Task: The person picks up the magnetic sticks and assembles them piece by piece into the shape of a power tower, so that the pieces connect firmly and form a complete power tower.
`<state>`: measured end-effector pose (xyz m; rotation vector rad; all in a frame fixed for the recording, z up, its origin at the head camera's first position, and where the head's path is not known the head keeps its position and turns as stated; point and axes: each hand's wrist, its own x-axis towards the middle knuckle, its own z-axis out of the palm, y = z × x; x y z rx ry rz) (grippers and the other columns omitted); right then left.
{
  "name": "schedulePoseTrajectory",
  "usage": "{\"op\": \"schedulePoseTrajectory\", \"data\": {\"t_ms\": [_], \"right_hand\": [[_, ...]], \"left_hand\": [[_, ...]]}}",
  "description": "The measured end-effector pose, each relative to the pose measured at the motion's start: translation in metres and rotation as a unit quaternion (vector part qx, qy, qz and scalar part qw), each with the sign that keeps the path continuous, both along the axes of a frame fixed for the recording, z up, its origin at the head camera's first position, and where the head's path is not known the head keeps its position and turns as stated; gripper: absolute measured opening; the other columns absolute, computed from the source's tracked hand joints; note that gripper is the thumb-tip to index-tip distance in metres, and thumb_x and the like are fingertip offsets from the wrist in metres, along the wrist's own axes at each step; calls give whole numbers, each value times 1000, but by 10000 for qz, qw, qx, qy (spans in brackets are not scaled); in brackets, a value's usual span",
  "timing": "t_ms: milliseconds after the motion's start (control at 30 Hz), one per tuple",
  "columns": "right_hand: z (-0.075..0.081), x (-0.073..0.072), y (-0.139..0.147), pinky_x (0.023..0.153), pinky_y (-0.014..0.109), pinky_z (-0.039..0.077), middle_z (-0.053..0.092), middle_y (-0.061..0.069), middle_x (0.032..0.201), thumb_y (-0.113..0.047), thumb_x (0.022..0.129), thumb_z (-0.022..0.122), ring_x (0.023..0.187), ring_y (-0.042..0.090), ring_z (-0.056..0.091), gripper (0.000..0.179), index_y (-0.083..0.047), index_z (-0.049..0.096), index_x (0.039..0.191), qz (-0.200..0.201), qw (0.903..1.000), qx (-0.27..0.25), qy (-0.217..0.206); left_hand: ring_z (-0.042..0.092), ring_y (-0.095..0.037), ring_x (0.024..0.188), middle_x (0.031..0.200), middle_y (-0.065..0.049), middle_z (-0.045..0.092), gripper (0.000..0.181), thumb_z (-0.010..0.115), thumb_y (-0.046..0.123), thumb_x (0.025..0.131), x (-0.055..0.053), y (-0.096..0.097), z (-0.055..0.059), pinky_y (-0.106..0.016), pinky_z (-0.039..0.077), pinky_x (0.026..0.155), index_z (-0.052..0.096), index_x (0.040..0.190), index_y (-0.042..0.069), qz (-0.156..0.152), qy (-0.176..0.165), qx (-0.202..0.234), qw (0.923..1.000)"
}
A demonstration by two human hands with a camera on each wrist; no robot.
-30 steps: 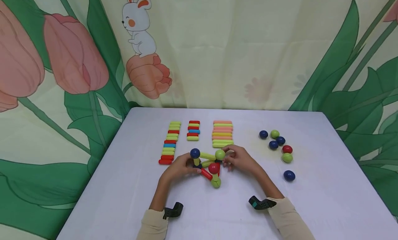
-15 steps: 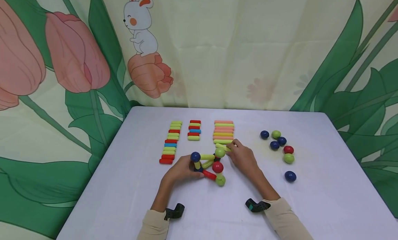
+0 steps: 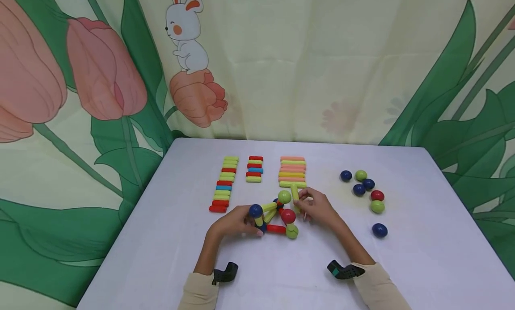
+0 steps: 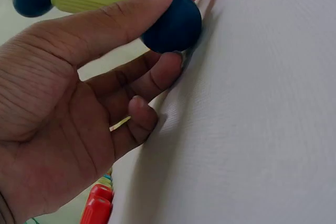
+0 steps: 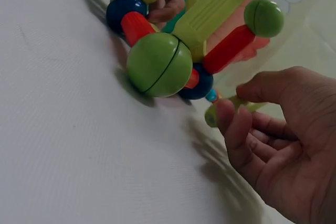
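Observation:
A frame of coloured rods and balls stands on the white table, with a red rod (image 3: 276,229) along its front base. Uprights carry a navy ball (image 3: 255,211), a light green ball (image 3: 284,196) and a red ball (image 3: 288,215). My left hand (image 3: 237,221) holds the frame's left base corner; in the left wrist view thumb and fingers pinch a navy ball (image 4: 176,23) there. Just right of the frame, my right hand (image 3: 319,206) pinches a yellow-green rod (image 3: 295,193), apart from the frame. Its lower end is partly hidden by the fingers.
Behind the frame lie three rows of rods: a long left row (image 3: 223,188), a short middle row (image 3: 254,170) and a right row (image 3: 293,168). Several loose balls (image 3: 368,184) lie at the right, with a single navy ball (image 3: 380,230) nearer.
My right hand went from the frame's light green ball to the right row, picked up its nearest yellow-green rod and turned it more upright. The frame has turned slightly in my left hand.

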<state>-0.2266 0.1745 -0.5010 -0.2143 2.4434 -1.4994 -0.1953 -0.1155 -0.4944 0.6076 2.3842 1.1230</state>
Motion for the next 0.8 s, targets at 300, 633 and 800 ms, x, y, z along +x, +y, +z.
{"op": "schedulePoseTrajectory", "data": {"t_ms": [300, 633, 800], "right_hand": [[-9, 0, 13, 51, 26, 53, 64, 7, 92, -11, 94, 59, 63, 16, 65, 19, 1, 53, 108, 1665, 9782, -1101, -565], [-8, 1, 17, 53, 24, 54, 63, 10, 103, -9, 96, 58, 67, 16, 65, 23, 0, 52, 117, 2304, 9590, -1571, -514], [-8, 1, 15, 52, 24, 53, 63, 11, 103, -7, 96, 57, 66, 14, 63, 23, 0, 53, 117, 2332, 9589, -1565, -413]], "left_hand": [[57, -11, 87, 100, 10, 67, 31, 81, 24, 81, 0, 5, -2, -24, 51, 76, 69, 110, 24, -401, 224, 422, 9981], [57, -13, 88, 101, 10, 68, 30, 80, 23, 82, 0, 6, -4, -25, 51, 75, 70, 109, 27, -376, 241, 443, 9980], [57, -12, 92, 104, 10, 67, 32, 78, 27, 83, -2, 2, -4, -25, 51, 79, 68, 113, 26, -473, 43, 419, 9980]]}}
